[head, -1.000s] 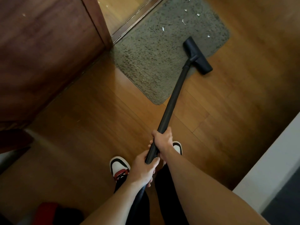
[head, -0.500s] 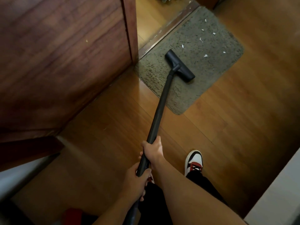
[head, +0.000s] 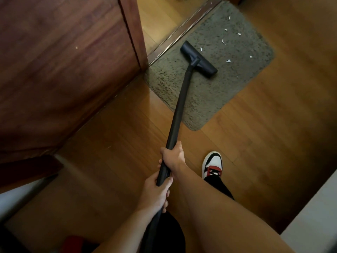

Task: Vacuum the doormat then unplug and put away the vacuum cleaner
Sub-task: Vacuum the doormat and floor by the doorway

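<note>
A grey-green doormat [head: 209, 88] lies on the wooden floor beside a door threshold. Several white paper scraps [head: 228, 60] are scattered on its far right part. The black vacuum nozzle [head: 198, 58] rests on the mat near the threshold, left of the scraps. A long black wand [head: 180, 105] runs from the nozzle down to me. My right hand [head: 173, 156] grips the wand higher up. My left hand [head: 155, 194] grips it just below. The vacuum body and its plug are out of view.
A dark wooden door [head: 63, 70] stands at the left, its edge close to the mat. My right foot in a white, black and red shoe [head: 212, 164] stands on the wooden floor [head: 273, 125]. A pale wall edge [head: 319, 207] is at the lower right.
The nozzle has moved from the mat's right edge leftward to the part near the threshold. My right foot has stepped forward and to the right. Both hands keep their grip on the wand.
</note>
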The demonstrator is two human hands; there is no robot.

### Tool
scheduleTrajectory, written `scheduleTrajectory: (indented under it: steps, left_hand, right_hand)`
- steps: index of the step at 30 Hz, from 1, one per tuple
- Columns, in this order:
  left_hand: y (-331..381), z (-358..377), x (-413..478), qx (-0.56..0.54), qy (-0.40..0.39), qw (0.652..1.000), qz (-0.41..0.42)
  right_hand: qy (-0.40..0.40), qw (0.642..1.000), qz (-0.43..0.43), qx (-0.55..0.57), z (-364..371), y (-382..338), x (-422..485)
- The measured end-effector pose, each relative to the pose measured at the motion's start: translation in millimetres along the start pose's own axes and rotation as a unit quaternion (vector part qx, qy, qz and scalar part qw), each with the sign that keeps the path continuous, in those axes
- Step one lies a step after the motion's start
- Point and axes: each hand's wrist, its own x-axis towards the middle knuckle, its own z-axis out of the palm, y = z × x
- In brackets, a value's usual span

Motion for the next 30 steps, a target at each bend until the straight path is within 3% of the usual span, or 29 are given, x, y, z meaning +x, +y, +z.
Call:
scheduleTrajectory:
  steps: [3,21,30]
  left_hand:
    - [13.7,19.3,9.4,0.023,0.01,1.0,0.006]
    - [109.0,137.6,51.5,-0.068,0.043,0.997,-0.01]
    - [88.6,147.6,37.1,-0.087,0.038,0.995,-0.024]
  right_hand:
    - [-0.005,1.0,0.0,0.003,-18.2,-14.5,11.7]
    - [-0.02,0.998,-0.007,-0.063,-120.4,-117.5,69.9]
    - [-0.016,0.997,0.0,-0.075,-130.1,-95.8,58.7]
